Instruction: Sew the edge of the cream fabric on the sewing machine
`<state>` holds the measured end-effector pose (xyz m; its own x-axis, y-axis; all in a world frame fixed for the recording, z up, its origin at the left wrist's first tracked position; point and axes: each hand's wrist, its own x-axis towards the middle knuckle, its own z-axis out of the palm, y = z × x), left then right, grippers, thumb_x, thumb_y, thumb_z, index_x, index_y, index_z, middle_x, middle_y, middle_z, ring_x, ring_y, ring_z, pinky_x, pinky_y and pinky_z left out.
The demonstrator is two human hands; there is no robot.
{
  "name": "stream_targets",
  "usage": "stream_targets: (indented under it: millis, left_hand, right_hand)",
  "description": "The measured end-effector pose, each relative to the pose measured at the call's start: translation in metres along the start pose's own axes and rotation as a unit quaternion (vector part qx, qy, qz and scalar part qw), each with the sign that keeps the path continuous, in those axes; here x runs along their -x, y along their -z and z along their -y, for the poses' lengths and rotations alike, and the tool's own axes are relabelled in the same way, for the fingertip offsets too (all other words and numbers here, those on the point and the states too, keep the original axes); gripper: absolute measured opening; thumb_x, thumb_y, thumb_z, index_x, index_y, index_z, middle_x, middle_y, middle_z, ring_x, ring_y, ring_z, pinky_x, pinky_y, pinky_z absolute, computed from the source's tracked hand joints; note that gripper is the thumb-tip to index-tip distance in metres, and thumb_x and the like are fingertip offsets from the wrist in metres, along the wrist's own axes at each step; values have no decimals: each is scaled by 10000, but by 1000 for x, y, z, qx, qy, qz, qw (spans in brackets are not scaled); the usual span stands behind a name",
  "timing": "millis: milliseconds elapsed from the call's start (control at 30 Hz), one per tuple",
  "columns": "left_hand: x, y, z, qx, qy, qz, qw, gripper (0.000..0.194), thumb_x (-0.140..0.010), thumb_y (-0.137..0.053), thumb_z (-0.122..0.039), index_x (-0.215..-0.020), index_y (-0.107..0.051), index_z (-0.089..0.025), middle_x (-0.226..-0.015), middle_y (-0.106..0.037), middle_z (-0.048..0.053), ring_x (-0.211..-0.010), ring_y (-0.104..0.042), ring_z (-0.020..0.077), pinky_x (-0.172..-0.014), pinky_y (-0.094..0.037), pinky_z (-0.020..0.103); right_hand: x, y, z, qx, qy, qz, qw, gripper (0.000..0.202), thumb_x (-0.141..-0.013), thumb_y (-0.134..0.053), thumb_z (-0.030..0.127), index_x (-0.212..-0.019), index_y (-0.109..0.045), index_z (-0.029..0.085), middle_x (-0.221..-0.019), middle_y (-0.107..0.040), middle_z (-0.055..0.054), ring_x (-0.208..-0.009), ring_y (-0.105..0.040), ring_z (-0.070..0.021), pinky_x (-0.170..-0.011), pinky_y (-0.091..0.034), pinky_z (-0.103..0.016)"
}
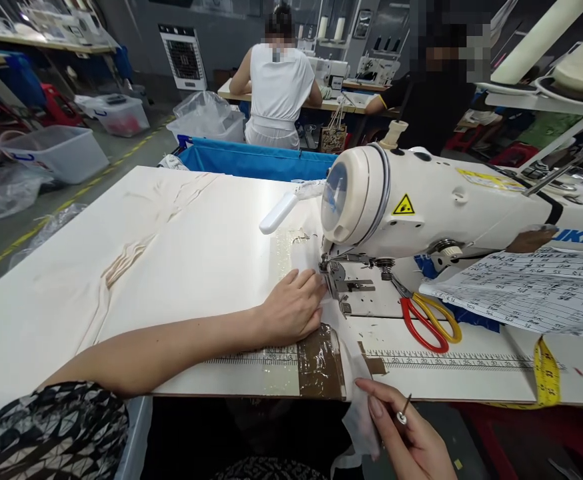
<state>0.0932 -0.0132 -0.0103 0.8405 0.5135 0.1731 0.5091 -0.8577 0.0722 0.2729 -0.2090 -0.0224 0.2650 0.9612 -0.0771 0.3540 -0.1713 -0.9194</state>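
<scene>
A long white fabric strip [354,363] runs from the sewing machine [366,193] down over the table's front edge. My left hand [294,303] lies on its upper part, just left of the presser foot [327,267], fingers bent together and closed over the cloth. Below the edge, my right hand [406,433] pinches the hanging part between thumb and fingers. A small thin metal pin-like piece [402,417] with a round silver part sticks up from among the right fingers; its kind is unclear. The cloth under my left palm is hidden.
Scissors [429,320] with red and yellow handles lie right of the needle plate. Nearby are handwritten paper sheets [531,290] and a yellow tape measure [546,373]. Pale cloth [126,263] lies at left. Behind the table are a blue fabric bin [256,159] and two seated people.
</scene>
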Motion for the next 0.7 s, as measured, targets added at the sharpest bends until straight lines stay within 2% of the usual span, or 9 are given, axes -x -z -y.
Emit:
stream_targets:
  millis: [100, 200, 267, 400, 500, 600, 700]
  left_hand:
    - [0, 0, 0, -1, -1, -6, 1000, 435, -995, -352, -306, -1310, -514, -54, -1331, -508, 175, -1256, -428, 303, -1063, -364, 443]
    - [-1, 0, -1, -3, 0, -3, 1000, 436, -991, -355, -301, -1302, -518, -43, -1320, -507, 176, -1236, -428, 304, -1052, -367, 435]
    - [-2, 1, -1, -11, 3, -3, 1000, 434, -986, -372, -302, -1288, -526, -32, -1283, -520, 179, -1201, -438, 306, -1037, -373, 433]
    - [-8, 1, -2, -48, 13, 5, 999, 385, -966, -427, -265, -1241, -550, -25, -1121, -565, 159, -1040, -475, 283, -903, -425, 406]
    - [-12, 0, 0, -77, 21, 8, 997, 335, -983, -382, -186, -1210, -566, -23, -1060, -577, 150, -965, -479, 259, -805, -428, 373]
    - [-14, 0, 2, -94, 22, 1, 995, 347, -992, -314, -120, -1207, -569, -24, -1081, -581, 152, -954, -480, 246, -793, -424, 359]
    - [-10, 3, 2, -76, 21, 14, 997, 334, -987, -343, -144, -1200, -575, -35, -1151, -575, 159, -1002, -477, 255, -840, -429, 366]
  right_hand:
    - [-7, 2, -1, -20, -19, 32, 999, 382, -977, -566, 552, -1140, -714, 239, -667, -620, 3, -472, -565, -146, -483, -500, -195]
    - [-14, 3, -2, -7, -11, 76, 997, 411, -997, -536, 546, -1199, -675, 217, -776, -660, -27, -495, -584, -145, -488, -506, -200]
    - [-16, 2, 0, -5, -22, 85, 996, 450, -1004, -509, 562, -1228, -652, 199, -757, -660, -30, -494, -587, -150, -484, -500, -203]
    - [-16, -6, 15, -20, -59, 45, 997, 525, -962, -534, 632, -1196, -660, 179, -577, -595, 5, -479, -576, -166, -476, -469, -206]
    - [-14, -17, 28, -85, -103, 8, 991, 570, -900, -603, 675, -1161, -660, 171, -530, -596, 8, -505, -593, -181, -530, -488, -221]
    - [-8, -30, 36, -213, -158, 7, 964, 621, -819, -720, 667, -1150, -635, 149, -561, -653, -29, -544, -633, -208, -588, -520, -260]
    - [2, -43, 40, -325, -226, -20, 918, 674, -736, -831, 619, -1159, -621, 139, -666, -699, -63, -576, -665, -221, -590, -529, -281]
